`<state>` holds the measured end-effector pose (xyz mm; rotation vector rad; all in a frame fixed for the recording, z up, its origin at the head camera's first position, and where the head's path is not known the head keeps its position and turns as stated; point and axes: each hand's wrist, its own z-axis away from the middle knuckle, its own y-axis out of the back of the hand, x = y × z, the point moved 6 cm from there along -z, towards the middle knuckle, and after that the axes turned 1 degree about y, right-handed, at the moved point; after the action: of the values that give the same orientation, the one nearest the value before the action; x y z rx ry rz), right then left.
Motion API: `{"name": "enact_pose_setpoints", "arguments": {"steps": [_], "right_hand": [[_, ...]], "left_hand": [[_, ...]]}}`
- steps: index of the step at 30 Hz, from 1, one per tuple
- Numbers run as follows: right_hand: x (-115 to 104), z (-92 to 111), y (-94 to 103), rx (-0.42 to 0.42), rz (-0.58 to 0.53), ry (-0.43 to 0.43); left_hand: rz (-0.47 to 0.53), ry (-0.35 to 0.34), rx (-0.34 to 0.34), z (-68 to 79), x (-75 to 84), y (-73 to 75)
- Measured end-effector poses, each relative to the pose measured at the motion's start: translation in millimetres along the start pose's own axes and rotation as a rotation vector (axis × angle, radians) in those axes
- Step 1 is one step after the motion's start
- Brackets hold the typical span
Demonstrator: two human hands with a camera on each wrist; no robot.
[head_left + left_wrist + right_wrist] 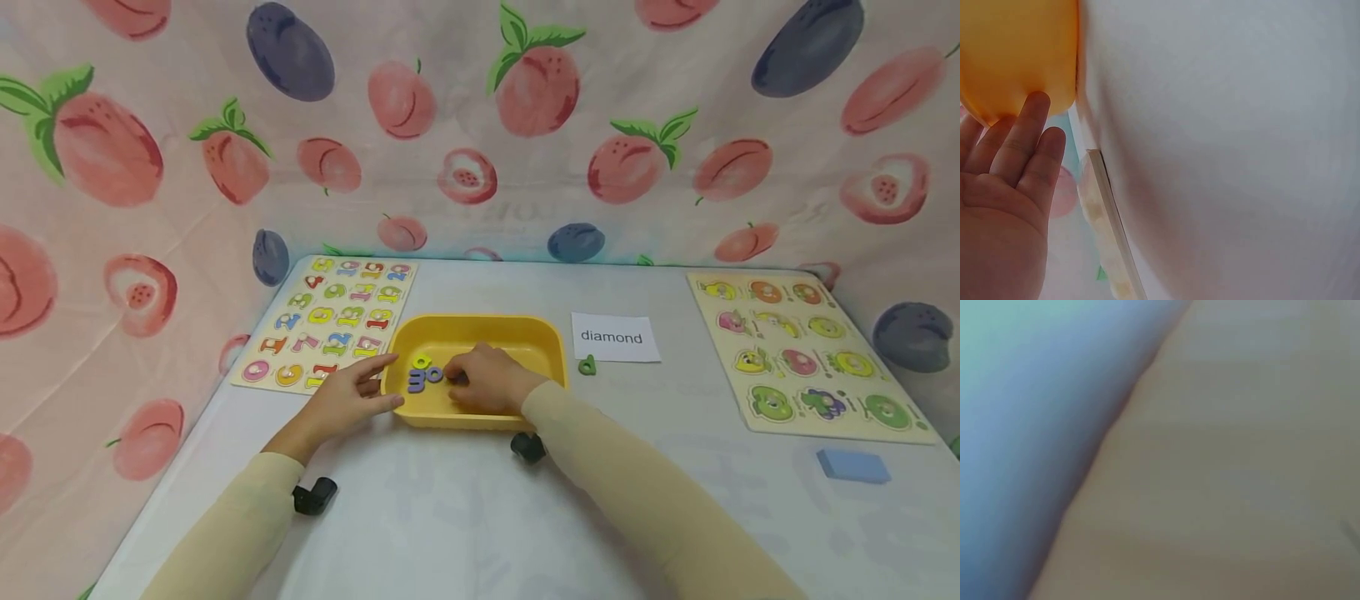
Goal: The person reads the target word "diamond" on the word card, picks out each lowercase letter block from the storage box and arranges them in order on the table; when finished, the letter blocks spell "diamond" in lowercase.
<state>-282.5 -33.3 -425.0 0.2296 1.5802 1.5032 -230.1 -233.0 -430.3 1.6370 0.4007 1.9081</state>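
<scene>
A yellow plastic tray [517, 329] stands on the table with foam-like letters at its left end: a purple m [416, 382], a purple o [434, 375] and a yellow letter [422, 361]. My left hand [347, 400] lies along the tray's left end, fingers nearly straight, fingertips right at its wall. In the left wrist view those fingers [1035, 115] rest against the yellow side. Inside the tray my right hand [491, 379] reaches down with bent fingers, just right of the purple o. I cannot tell whether it pinches a letter. The right wrist view is mostly blurred sleeve.
Right of the tray lies a white card [617, 337] reading "diamond", with a green d [587, 365] below its left corner. A number puzzle board [322, 321] lies at left, a fruit puzzle board [810, 358] at right. Nearer sits a blue block [853, 466].
</scene>
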Motion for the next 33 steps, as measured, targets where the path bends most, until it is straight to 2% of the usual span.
{"name": "enact_pose_setpoints", "arguments": {"steps": [4, 11, 20, 33], "right_hand": [[0, -2, -0.4, 0.010, -0.022, 0.009], [-1, -8, -2.9, 0.009, 0.080, -0.004], [-3, -12, -3.0, 0.027, 0.115, 0.012], [1, -11, -1.3, 0.032, 0.030, -0.069]], "left_hand": [[-0.003, 0.001, 0.003, -0.5, -0.9, -0.2], [0.002, -0.006, 0.003, -1.0, -2.3, -0.4], [-0.003, -0.011, 0.005, -1.2, -1.2, -0.4], [-0.007, -0.001, 0.008, -0.9, -1.5, -0.9]]}}
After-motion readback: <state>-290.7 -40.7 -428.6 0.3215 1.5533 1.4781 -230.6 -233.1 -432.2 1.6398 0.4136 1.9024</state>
